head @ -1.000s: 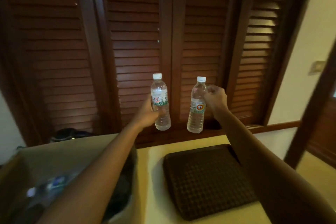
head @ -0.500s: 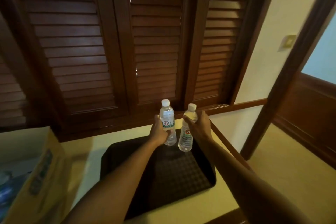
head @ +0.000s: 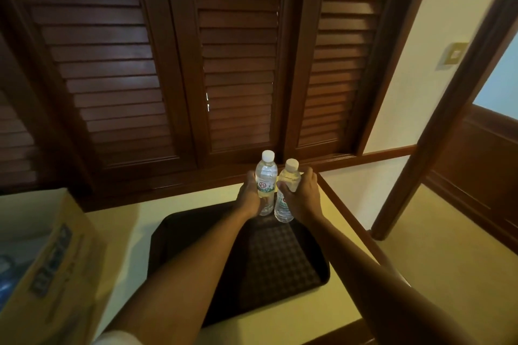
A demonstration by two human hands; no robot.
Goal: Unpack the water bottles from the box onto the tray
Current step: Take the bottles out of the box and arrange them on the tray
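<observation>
My left hand point(head: 248, 196) grips a clear water bottle point(head: 265, 176) with a white cap and a green-and-red label. My right hand point(head: 304, 197) grips a second clear bottle point(head: 286, 196), also white-capped, with a red mark on its label. Both bottles stand upright side by side, their bases at the far end of the dark textured tray point(head: 274, 257); whether they touch it I cannot tell. The tray lies on a pale yellow table point(head: 126, 221). The cardboard box point(head: 56, 269) stands at the left edge, with blurred bottles inside.
Dark wooden louvred shutters point(head: 224, 64) rise right behind the table. A wooden rail edges the table on the right point(head: 344, 210). To the right are a cream wall with a switch plate point(head: 454, 53), a dark door frame point(head: 437, 131) and open floor.
Both hands have brought the bottles down from in front of the shutters to the far end of the tray. The view has swung right, so the box now sits at the left edge.
</observation>
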